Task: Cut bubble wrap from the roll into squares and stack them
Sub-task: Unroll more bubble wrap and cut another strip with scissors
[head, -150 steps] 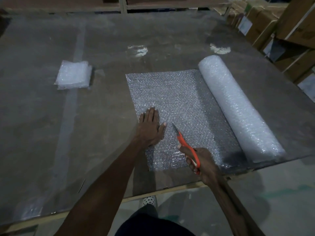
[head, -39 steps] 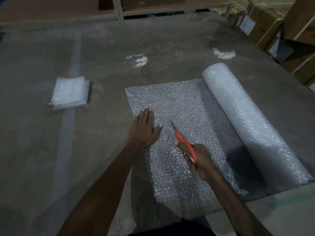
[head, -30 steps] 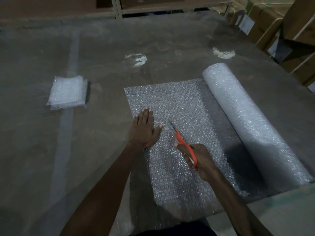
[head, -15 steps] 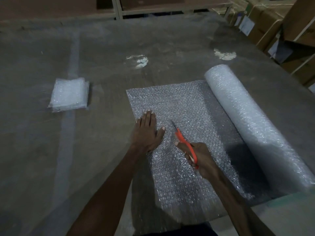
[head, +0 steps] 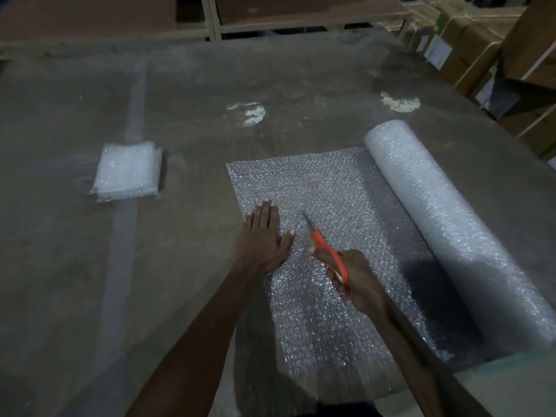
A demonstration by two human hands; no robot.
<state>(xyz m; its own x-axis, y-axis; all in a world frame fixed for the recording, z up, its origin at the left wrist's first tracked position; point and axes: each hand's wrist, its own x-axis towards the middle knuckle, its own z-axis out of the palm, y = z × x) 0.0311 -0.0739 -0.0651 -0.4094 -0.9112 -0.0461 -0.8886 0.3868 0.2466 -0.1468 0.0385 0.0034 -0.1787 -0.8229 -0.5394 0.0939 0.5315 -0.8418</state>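
Your left hand (head: 264, 239) lies flat on the bubble wrap (head: 331, 194), center frame; your right hand (head: 356, 278) grips the scissors (head: 326, 251). It's light and slippery, so press down right beside the blades.

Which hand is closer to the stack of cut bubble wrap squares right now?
Left. The left hand lies flat on the unrolled sheet, across bare table from the stack of squares. The right hand, gripping the orange scissors, is farther off, toward the roll.

Dim room: large worn table (head: 75, 281), shelving (head: 301, 19) behind, stacked cardboard boxes (head: 469, 34) at right.
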